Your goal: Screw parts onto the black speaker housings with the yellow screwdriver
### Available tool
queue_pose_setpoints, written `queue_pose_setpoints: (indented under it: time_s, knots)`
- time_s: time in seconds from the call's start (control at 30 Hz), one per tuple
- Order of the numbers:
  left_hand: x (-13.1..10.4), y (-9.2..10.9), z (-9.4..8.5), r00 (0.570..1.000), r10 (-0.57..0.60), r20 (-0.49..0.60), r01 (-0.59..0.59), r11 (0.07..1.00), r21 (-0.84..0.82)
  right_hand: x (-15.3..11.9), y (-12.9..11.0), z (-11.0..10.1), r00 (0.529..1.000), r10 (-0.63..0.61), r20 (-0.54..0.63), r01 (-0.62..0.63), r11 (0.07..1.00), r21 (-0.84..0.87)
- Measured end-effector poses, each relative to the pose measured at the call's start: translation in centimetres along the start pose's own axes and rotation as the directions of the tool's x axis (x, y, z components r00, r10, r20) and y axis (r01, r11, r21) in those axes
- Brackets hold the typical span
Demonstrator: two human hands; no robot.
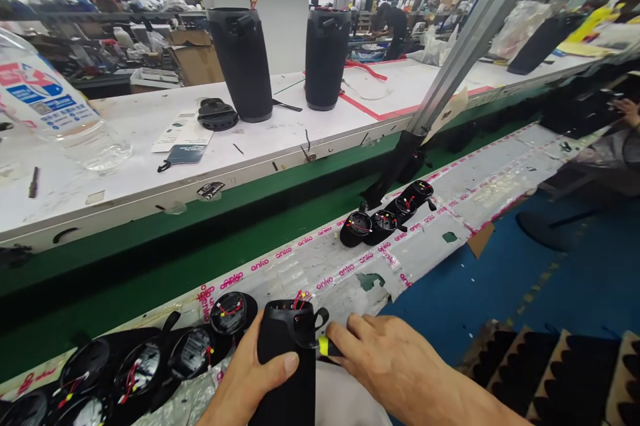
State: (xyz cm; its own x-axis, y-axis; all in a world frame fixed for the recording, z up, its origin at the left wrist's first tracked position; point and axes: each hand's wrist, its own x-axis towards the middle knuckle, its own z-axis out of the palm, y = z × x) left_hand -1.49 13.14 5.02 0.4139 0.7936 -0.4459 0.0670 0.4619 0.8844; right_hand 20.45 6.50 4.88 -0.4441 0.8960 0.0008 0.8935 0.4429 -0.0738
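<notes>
My left hand (255,373) is wrapped around a black cylindrical speaker housing (287,379), held upright at the bottom middle. Red and yellow wires (301,299) stick out of its open top, and a black strap loop (323,317) sits at its upper right side. Closed on a yellow-and-black handled tool (325,347), my right hand (385,353) keeps its tip against the housing's right side, just below the strap. That tip is mostly hidden, so the exact kind of tool cannot be made out.
Several open housings with wires (140,366) stand on the taped bench (320,259) at left; another cluster (385,219) is farther along. A white shelf (280,133) bears two housings and a plastic bottle (60,106). Cartons of black parts (555,373) lie lower right. A person's hand (629,109) shows far right.
</notes>
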Motion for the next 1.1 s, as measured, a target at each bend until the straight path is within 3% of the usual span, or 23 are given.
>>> queue_pose_setpoints:
  time_s: [0.17,0.43,0.67,0.93,1.1]
  knots:
    - [0.1,-0.4,-0.2,0.99,0.049,-0.129,-0.031,0.989,0.143,0.6,0.0,-1.1,0.998,0.004,0.061,-0.003,1.0,-0.012]
    - [0.4,-3.1,-1.5,0.955,0.103,-0.277,-0.003,0.941,0.339,1.4,-0.4,-1.6,0.985,-0.041,0.165,0.055,0.995,-0.079]
    - [0.2,-3.8,-1.8,0.939,0.115,-0.323,0.041,0.897,0.44,1.3,-0.7,-1.8,0.99,-0.071,0.12,0.085,0.99,-0.111]
    - [0.3,-1.8,-0.3,0.953,0.119,-0.278,-0.013,0.935,0.356,1.1,0.4,-0.5,0.993,-0.105,0.06,0.11,0.991,-0.075]
    - [0.5,-2.1,0.3,0.992,-0.003,-0.129,-0.003,0.999,-0.04,1.5,0.8,0.8,0.999,-0.03,-0.019,0.03,0.999,0.023]
